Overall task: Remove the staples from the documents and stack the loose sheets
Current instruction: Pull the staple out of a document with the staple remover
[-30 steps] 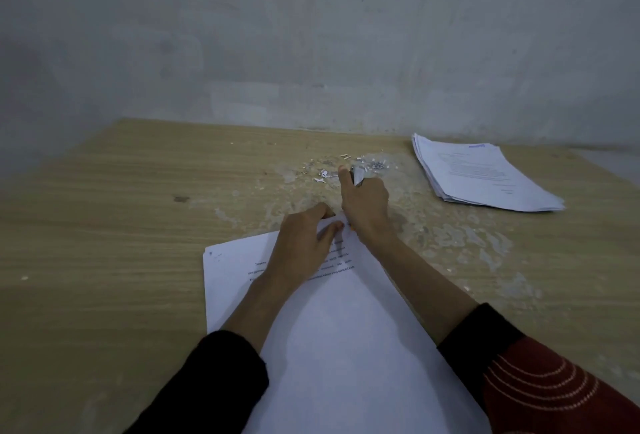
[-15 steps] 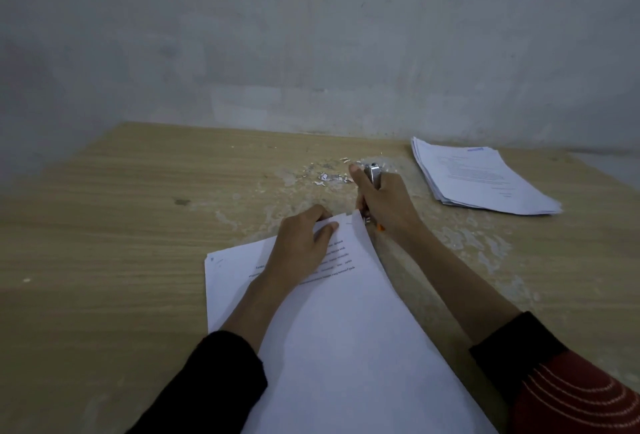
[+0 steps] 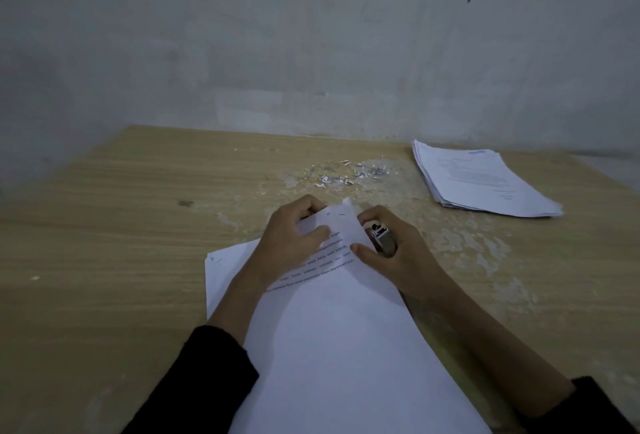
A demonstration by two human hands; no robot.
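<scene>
A white document [image 3: 332, 347] lies on the wooden table [image 3: 104, 260] in front of me, printed lines near its far end. My left hand [image 3: 291, 239] pinches the far corner of its top sheet, thumb on top, and the corner is lifted. My right hand [image 3: 394, 253] holds a metal staple remover [image 3: 382, 239] in its curled fingers, and its thumb touches the sheet's right edge. A pile of pulled staples [image 3: 346, 174] lies beyond the hands. A stack of sheets [image 3: 481, 181] sits at the far right.
A grey wall [image 3: 311, 53] stands right behind the table's far edge. The tabletop has worn, flaky patches [image 3: 485, 246] on the right side. Bare wood stretches out to the left of the document.
My right hand has come back from the staple pile to the document's right edge with the remover. My left hand has lifted the top sheet's far corner.
</scene>
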